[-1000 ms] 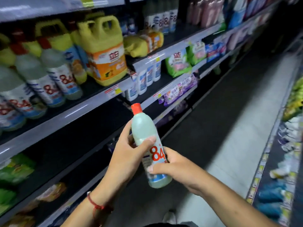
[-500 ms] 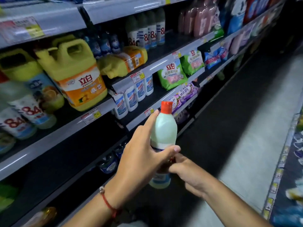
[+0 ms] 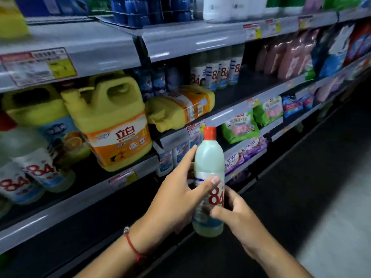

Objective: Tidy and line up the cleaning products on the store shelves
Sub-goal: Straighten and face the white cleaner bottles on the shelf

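A pale green "84" bottle (image 3: pixel 209 163) with a red cap stands upright in the air in front of the shelves. My left hand (image 3: pixel 176 199) grips its middle, thumb across the label. My right hand (image 3: pixel 236 219) holds its lower part from the right. A row of the same "84" bottles (image 3: pixel 218 72) stands at the back of the middle shelf. More "84" bottles (image 3: pixel 38 173) are at the far left. A yellow detergent jug (image 3: pixel 112 125) stands upright, and another yellow jug (image 3: pixel 180 107) lies on its side beside it.
Grey shelf edges (image 3: pixel 226 115) with price tags run diagonally to the right. Green and purple refill pouches (image 3: pixel 240 127) sit on lower shelves, pink pouches (image 3: pixel 285 59) higher up. Small white bottles (image 3: pixel 166 161) stand behind my left hand. The dark aisle floor (image 3: pixel 311 177) lies on the right.
My view has swung upward and to the right along the shelves. The bottle has stayed upright in both hands and turned so the red "84" faces me again.
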The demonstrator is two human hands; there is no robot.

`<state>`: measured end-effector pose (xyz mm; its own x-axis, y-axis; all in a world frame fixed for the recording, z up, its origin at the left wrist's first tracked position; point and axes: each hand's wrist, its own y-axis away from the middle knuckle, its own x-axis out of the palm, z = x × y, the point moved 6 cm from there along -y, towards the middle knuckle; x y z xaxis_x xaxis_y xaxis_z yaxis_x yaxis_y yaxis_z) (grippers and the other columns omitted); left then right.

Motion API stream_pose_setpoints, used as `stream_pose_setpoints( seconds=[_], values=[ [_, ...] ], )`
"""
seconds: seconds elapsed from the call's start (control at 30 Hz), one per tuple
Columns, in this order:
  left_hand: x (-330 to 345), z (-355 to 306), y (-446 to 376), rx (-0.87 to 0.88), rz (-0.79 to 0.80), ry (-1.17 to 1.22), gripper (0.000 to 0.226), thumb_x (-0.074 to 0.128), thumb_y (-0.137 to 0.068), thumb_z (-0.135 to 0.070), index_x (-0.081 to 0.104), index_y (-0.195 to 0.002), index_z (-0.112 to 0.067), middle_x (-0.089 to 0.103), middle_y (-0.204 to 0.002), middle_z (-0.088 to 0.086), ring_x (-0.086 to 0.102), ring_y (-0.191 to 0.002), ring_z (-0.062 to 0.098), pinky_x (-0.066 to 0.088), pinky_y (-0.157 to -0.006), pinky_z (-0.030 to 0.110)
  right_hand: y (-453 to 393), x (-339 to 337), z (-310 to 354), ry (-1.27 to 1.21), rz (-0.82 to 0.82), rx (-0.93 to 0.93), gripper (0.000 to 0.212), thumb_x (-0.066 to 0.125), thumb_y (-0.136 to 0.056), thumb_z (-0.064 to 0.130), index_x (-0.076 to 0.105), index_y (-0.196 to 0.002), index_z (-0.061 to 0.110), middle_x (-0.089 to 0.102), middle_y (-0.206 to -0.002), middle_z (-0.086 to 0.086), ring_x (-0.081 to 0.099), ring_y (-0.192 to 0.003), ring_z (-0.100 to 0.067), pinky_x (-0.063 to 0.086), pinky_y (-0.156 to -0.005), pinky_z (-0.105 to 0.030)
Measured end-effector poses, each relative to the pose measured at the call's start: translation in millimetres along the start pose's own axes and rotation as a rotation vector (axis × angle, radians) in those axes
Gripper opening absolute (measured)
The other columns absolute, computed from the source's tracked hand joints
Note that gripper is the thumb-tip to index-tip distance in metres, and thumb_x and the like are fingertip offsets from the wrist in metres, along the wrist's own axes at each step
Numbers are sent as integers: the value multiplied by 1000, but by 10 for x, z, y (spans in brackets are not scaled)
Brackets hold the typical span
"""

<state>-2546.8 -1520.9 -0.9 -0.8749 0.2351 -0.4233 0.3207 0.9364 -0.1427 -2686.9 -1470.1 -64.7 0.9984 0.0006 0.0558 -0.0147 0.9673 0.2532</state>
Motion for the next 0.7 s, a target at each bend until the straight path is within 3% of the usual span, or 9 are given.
stream_pose_setpoints(
  seconds=[0.07,0.2,0.4,0.5,0.7],
  values=[
    [-47,-11,-117,20,-21,-72,72,68,-86,-55,27,-146,-58,56,-128,-35,49,-116,-21,44,-95,10,-137,-57,95,28,2,-15,56,78,-55,39,70,-110,33,76,-109,0,72,-105,-18,56,-93,-37],
    [-46,-67,-351,74,-45,-218,77,64,-88,-57,18,-150,-57,50,-140,-29,44,-126,-15,43,-105,19,-405,-208,325,98,10,-60,58,82,-58,42,69,-113,30,77,-107,5,72,-104,-13,56,-90,-32],
    [151,-150,-710,123,-103,-443,89,60,-92,-55,1,-157,-44,38,-149,-21,31,-134,-8,29,-95,9,-855,-643,572,243,24,-109,50,82,-60,48,70,-108,41,77,-104,7,72,-100,-12,54,-97,-47],
    [344,-222,-969,139,-175,-478,84,58,-94,-54,6,-158,-39,40,-149,-17,35,-133,-5,39,-101,19,-1081,-966,700,280,53,-131,50,81,-62,45,70,-110,38,77,-104,7,72,-99,-12,55,-96,-47],
    [914,-323,-1417,110,-227,-627,78,54,-98,-48,10,-160,-28,44,-141,-5,48,-123,15,48,-94,34,-1547,-1609,862,346,107,-145,38,84,-77,33,70,-113,31,77,-103,8,73,-97,-12,56,-94,-47]
  ],
)
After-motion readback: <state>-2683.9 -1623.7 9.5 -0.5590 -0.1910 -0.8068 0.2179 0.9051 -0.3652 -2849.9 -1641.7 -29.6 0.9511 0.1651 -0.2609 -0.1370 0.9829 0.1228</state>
